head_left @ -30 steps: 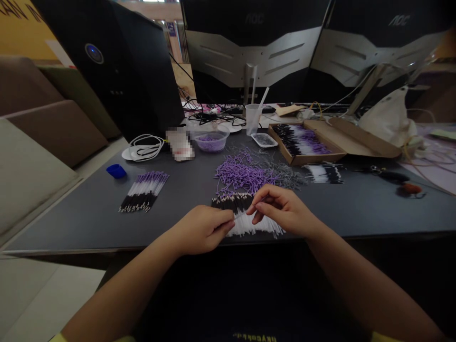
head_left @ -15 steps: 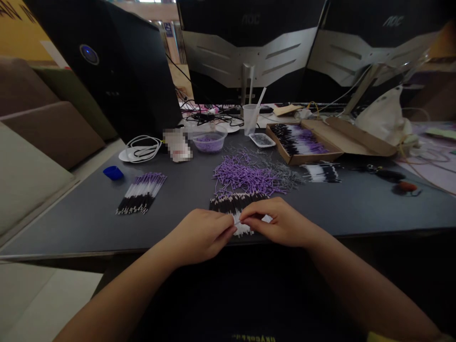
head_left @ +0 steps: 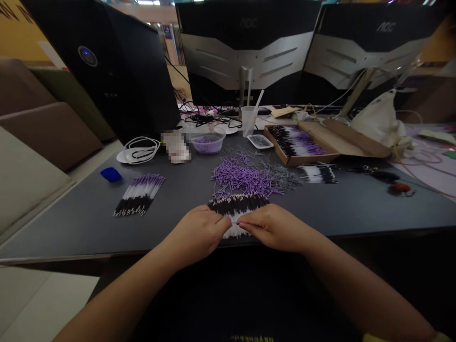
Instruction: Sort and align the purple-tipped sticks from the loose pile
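My left hand [head_left: 204,232] and my right hand [head_left: 278,228] meet at the desk's front edge, thumbs and forefingers pinched. Between the fingertips is a short, thin stick [head_left: 234,223], each end in one hand; the fingers hide most of it. Under and behind them lies a row of thin black-and-white sticks [head_left: 235,204] with pale metallic tips. Just beyond is a loose heap of small purple pieces [head_left: 242,175], with small grey pieces [head_left: 287,176] on its right.
Finished-looking purple, white and black sticks [head_left: 139,194] lie left, near a blue scoop-like piece [head_left: 111,174]. Behind are a plastic tub [head_left: 208,142], small white tray [head_left: 260,141], cup [head_left: 248,121] and open cardboard box [head_left: 309,159] of sticks. More white sticks [head_left: 318,174] lie right.
The right hand has turned flatter, its fingers straighter, and both hands' fingertips stay pinched close together over the row. The whole view has shifted slightly. Nothing else on the desk has visibly moved.
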Motion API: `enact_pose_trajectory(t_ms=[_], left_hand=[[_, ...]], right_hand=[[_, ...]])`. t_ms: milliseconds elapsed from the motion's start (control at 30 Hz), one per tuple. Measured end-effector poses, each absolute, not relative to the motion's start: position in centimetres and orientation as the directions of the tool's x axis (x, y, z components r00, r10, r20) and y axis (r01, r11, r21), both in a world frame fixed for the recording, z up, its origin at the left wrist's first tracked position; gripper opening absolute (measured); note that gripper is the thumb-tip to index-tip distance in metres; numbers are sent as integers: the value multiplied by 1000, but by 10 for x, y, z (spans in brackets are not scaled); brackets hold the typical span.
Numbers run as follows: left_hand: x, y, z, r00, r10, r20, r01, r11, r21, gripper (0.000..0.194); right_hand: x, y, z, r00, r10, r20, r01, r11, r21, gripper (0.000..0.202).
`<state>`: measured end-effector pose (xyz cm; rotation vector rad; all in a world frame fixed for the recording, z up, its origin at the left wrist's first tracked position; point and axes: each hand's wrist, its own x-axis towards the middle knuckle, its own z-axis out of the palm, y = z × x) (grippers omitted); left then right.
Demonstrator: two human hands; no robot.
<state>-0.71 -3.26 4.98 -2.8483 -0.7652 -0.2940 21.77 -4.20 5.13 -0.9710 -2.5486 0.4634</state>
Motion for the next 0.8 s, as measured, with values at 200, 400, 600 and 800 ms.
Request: enact_pose_trajectory(t_ms=[200, 400, 600, 800], left_hand=[[-8, -28, 48, 824, 529, 202, 555, -826, -99, 15], [-9, -24, 54, 770, 599, 219, 629, -770, -106, 18], [-10, -11, 46, 744, 535, 401, 618, -779, -108, 17], [-17, 2, 29, 679, 431, 594, 624, -765, -157, 20]], right_hand=[[214, -42, 54, -681, 710, 179, 588, 676, -445, 27], [253, -21, 66, -513, 847, 141, 694, 505, -513, 24], [314, 18, 47, -156, 988, 11, 969, 155, -195, 13], [326, 35, 28, -116, 993, -11, 981, 113, -156, 14]])
